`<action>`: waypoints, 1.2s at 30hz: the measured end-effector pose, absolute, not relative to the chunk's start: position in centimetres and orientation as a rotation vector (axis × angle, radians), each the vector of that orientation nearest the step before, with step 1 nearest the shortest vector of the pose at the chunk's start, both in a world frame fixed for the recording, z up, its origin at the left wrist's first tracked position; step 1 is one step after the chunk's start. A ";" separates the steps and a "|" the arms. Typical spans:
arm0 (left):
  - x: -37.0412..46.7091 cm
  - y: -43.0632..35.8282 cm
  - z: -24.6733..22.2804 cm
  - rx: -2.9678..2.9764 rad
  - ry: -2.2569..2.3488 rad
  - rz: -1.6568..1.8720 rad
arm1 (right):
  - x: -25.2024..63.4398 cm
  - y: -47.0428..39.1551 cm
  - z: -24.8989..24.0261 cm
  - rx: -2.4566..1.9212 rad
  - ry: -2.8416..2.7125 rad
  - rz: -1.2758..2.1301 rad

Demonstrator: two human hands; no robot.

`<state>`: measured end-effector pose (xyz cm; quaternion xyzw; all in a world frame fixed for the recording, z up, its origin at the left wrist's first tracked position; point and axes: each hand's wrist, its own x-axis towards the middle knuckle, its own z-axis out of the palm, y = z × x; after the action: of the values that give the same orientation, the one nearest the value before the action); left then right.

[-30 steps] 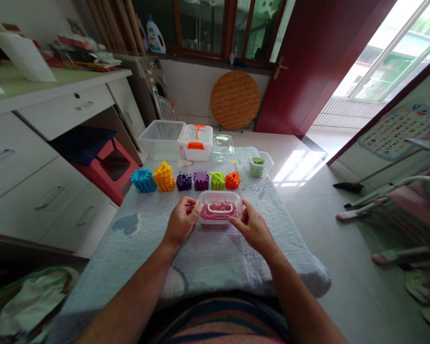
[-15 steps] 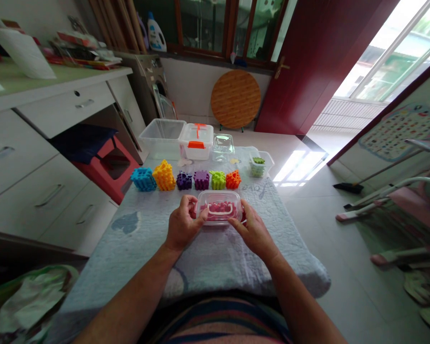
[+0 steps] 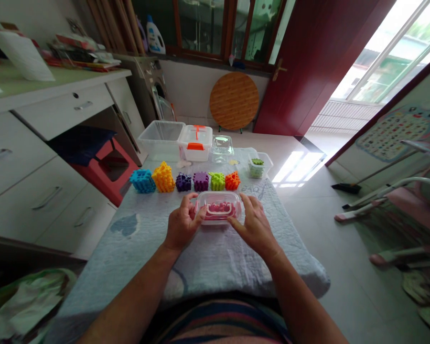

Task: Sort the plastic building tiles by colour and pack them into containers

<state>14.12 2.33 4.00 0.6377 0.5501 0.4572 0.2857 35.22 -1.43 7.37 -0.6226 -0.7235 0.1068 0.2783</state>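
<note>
A small clear plastic container (image 3: 218,209) with a lid and red pieces inside rests on the cloth-covered table in front of me. My left hand (image 3: 182,220) grips its left end, thumb on the lid's front and fingers around the side. My right hand (image 3: 254,223) is at its right end, thumb on the front corner and index finger by the back corner. Behind the container stands a row of foam-like puzzle cubes: blue (image 3: 142,181), yellow (image 3: 164,177), dark purple (image 3: 183,182), purple (image 3: 201,181), green (image 3: 217,181) and orange (image 3: 232,180).
Along the table's back are an open clear bin (image 3: 161,138), a lidded box with orange latches (image 3: 196,152) and a clear lid-like tray (image 3: 222,147). A small tub with green pieces (image 3: 257,168) sits at the back right. A red stool (image 3: 109,167) stands left of the table.
My right hand's fingers have shifted up and back along the container's right end, while its thumb stays near the front corner. My left hand keeps its grip.
</note>
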 end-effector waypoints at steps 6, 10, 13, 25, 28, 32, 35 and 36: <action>13.8 2.2 3.8 1.751 1.427 1.244 | 33.5 -0.2 9.4 -1.500 -2.211 0.290; 13.6 2.1 3.8 1.778 1.414 1.270 | 33.0 0.4 9.8 -1.544 -2.326 0.276; 13.6 2.0 3.8 1.835 1.403 1.266 | 33.0 0.5 10.1 -1.543 -2.408 0.244; 13.4 2.5 3.6 1.833 1.423 1.164 | 32.8 2.7 10.6 -1.555 -2.536 0.304; 13.6 2.6 3.3 1.937 1.454 1.075 | 32.7 3.0 10.5 -1.577 -2.518 0.355; 13.9 2.4 3.0 2.067 1.501 1.074 | 32.9 2.8 10.1 -1.565 -2.469 0.379; 14.1 2.3 2.8 2.158 1.538 1.106 | 33.0 2.7 9.9 -1.544 -2.464 0.398; 14.0 2.4 2.8 2.196 1.544 1.109 | 33.0 2.7 9.9 -1.538 -2.467 0.405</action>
<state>14.05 2.36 2.83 0.7506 0.5280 0.3793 0.1181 33.02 2.67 9.86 -0.5212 -0.8360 0.1373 0.1028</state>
